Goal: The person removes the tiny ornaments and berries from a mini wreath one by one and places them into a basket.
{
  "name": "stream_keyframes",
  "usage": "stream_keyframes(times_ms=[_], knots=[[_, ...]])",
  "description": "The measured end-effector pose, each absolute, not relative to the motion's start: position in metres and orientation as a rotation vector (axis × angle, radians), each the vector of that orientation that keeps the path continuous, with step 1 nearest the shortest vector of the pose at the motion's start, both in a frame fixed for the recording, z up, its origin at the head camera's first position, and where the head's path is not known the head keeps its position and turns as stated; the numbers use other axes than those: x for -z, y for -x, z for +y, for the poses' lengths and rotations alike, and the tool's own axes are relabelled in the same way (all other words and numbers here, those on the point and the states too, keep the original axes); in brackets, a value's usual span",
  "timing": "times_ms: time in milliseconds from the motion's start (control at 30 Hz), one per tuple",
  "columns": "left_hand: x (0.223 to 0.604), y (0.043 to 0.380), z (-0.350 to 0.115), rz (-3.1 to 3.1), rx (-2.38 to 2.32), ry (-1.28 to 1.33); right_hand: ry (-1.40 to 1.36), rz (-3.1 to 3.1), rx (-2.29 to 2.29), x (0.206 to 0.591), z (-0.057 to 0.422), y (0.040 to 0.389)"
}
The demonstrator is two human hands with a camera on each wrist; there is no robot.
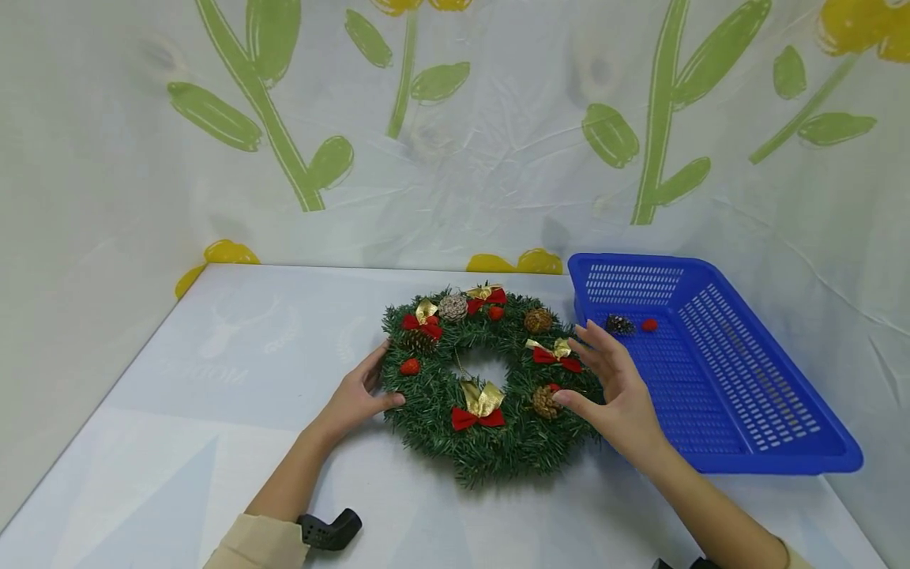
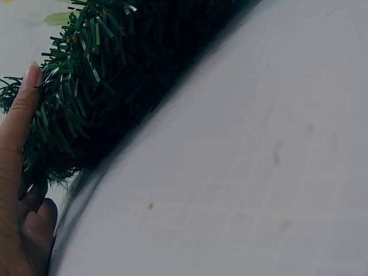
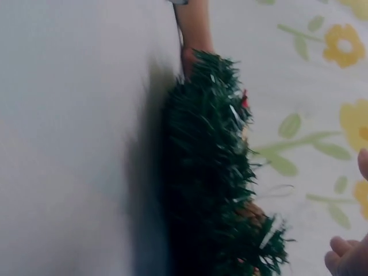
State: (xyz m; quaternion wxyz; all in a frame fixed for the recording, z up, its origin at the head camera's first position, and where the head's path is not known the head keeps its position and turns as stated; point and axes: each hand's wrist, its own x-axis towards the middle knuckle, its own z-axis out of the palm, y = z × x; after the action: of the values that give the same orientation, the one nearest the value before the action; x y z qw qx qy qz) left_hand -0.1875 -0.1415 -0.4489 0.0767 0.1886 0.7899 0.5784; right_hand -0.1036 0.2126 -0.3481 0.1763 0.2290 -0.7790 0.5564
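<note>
A green Christmas wreath (image 1: 426, 419) lies on the white table, dressed with red-and-gold bows (image 1: 478, 417), pinecones (image 1: 538, 320) and red berries (image 1: 410, 367). My left hand (image 1: 359, 399) holds its left side, thumb on the upper side and fingers around the outer edge. In the left wrist view, the thumb (image 2: 26, 95) presses against the needles. Over the wreath's right side hovers my right hand (image 1: 622, 399), fingers spread and relaxed. Its thumb is close to a brown pinecone (image 1: 546, 401); whether they touch I cannot tell. The right wrist view shows its fingertips (image 3: 339, 253) apart from the foliage.
To the right stands a blue plastic basket (image 1: 768, 462) with slotted walls. A dark pinecone (image 1: 620, 325) and a red berry (image 1: 649, 325) lie inside it. Behind the table hangs a white sheet (image 1: 490, 174) printed with flowers.
</note>
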Motion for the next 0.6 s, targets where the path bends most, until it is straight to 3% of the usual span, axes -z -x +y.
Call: stream_keyframes(times_ms=[600], knots=[[0.450, 0.189, -0.142, 2.406, -1.697, -0.564, -0.307, -2.446, -1.314, 0.379, 0.185, 0.096]])
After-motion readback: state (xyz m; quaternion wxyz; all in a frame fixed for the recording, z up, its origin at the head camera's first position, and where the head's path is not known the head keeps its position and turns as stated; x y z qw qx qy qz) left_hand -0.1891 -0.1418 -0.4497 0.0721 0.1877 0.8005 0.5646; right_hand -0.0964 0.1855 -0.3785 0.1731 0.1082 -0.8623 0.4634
